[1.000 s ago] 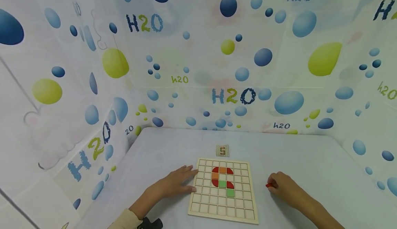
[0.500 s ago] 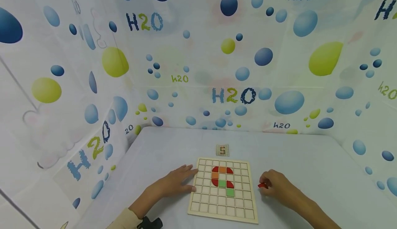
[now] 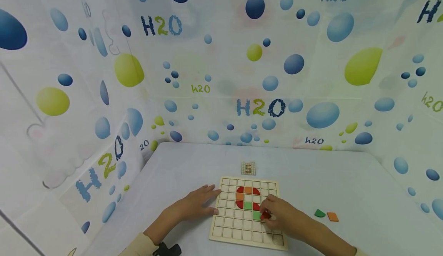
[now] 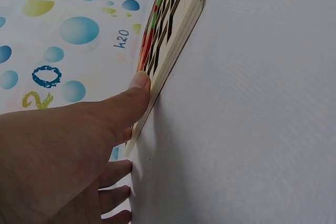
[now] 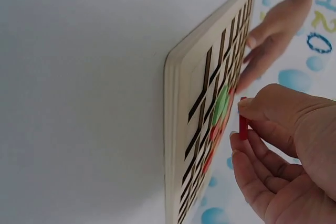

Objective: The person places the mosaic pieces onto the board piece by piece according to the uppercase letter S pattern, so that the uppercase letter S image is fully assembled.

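A square-celled wooden board (image 3: 233, 233) lies on the table with red, orange and green tiles set in its upper middle cells. Between thumb and fingers my right hand (image 3: 283, 215) pinches a small red tile (image 5: 243, 119), just above the board next to the lower green tile (image 3: 256, 215). In the right wrist view the red tile stands edge-on, apart from the board. My left hand (image 3: 195, 204) rests at the board's left edge, fingers spread and thumb touching the rim, as the left wrist view also shows.
To the right of the board lie a green rounded tile (image 3: 320, 213) and an orange square tile (image 3: 332, 216). Behind the board is a small pattern card (image 3: 248, 168). A black object (image 3: 167, 249) sits by the left wrist. A printed curtain (image 3: 221, 75) stands behind the table.
My right hand has moved left with the red tile, from the bare table to over the board. The green and orange tiles at the right have come into sight. My left hand stays put.
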The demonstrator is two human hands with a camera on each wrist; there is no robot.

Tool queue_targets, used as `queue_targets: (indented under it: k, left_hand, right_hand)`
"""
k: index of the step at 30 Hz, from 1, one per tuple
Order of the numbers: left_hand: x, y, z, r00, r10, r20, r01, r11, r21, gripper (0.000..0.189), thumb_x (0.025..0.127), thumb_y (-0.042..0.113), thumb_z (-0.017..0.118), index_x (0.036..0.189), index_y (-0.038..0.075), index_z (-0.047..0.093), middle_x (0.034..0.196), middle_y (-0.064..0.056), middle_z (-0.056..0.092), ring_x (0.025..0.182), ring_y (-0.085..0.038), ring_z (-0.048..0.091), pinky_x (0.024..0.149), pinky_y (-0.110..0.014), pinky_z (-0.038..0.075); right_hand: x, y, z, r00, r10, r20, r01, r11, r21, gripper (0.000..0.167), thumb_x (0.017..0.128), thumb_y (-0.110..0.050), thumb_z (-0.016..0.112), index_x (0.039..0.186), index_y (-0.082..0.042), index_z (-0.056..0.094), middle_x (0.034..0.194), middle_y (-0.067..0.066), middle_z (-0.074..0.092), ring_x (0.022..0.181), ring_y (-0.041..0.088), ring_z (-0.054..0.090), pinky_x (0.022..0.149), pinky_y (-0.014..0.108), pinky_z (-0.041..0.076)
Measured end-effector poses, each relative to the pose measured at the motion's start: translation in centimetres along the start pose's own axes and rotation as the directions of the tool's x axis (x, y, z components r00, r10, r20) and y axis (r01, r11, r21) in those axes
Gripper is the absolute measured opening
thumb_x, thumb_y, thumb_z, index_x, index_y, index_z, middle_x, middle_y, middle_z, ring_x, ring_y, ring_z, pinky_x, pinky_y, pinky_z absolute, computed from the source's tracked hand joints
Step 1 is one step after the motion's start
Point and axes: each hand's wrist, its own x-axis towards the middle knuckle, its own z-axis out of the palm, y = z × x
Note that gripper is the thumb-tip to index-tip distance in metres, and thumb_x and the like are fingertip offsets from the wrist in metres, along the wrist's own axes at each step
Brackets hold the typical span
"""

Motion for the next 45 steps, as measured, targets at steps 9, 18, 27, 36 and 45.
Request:
queue_targets:
  k: [9,18,27,36,45]
  left_hand:
    - [-0.1,0.2,-0.1,1.000,-0.005,0.008,0.005,1.000,0.007,0.079,0.096,0.060,0.070,0.161,0.021,0.046,0.169,-0.014,0.039,0.158,-0.039,0.032,0.122,-0.064,0.034]
    - [0.1,0.1,-0.1,1.000,-0.011,0.013,0.011,1.000,0.021,0.080,0.096,0.060,0.069,0.161,0.022,0.045,0.169,-0.013,0.039,0.158,-0.038,0.032,0.122,-0.064,0.034]
    - [0.1,0.0,0.0,1.000,-0.008,0.014,0.008,1.000,0.003,0.080,0.096,0.060,0.069,0.161,0.021,0.046,0.169,-0.013,0.039,0.158,-0.038,0.031,0.123,-0.064,0.033]
    - [0.2,-0.3,0.1,1.000,0.004,0.016,-0.003,1.000,-0.004,0.080,0.096,0.061,0.069,0.161,0.022,0.045,0.169,-0.013,0.038,0.158,-0.039,0.031,0.123,-0.064,0.033]
    - [0.0,-0.1,0.1,1.000,-0.005,0.009,0.005,1.000,0.009,0.080,0.095,0.060,0.070,0.161,0.022,0.046,0.169,-0.013,0.039,0.158,-0.038,0.032,0.122,-0.064,0.034]
  right_hand:
    - [0.6,-1.5,0.8,0.996,-0.043,0.076,0.047,0.998,-0.049,0.016,0.095,-0.013,0.080,0.103,-0.021,0.069,0.099,-0.016,0.054,0.088,0.000,0.051,0.078,0.020,0.055]
    - [0.9,-1.8,1.3,0.992,-0.033,0.126,0.046,0.993,-0.104,0.018,0.096,-0.019,0.079,0.108,-0.030,0.071,0.102,-0.021,0.059,0.092,0.000,0.053,0.090,0.026,0.058]
    - [0.8,-1.6,1.6,0.988,-0.100,0.117,0.111,0.989,-0.096,0.019,0.096,-0.014,0.080,0.106,-0.029,0.073,0.100,-0.022,0.060,0.092,-0.002,0.053,0.087,0.024,0.057]
    - [0.5,-1.2,1.6,0.991,-0.115,0.073,0.121,0.989,-0.083,0.018,0.093,-0.013,0.082,0.102,-0.026,0.073,0.102,-0.019,0.060,0.092,-0.003,0.055,0.085,0.023,0.058]
    - [0.5,-1.1,1.4,0.991,-0.098,0.093,0.105,0.992,-0.067,0.018,0.095,-0.012,0.080,0.098,-0.028,0.071,0.101,-0.021,0.059,0.093,-0.003,0.054,0.086,0.023,0.058]
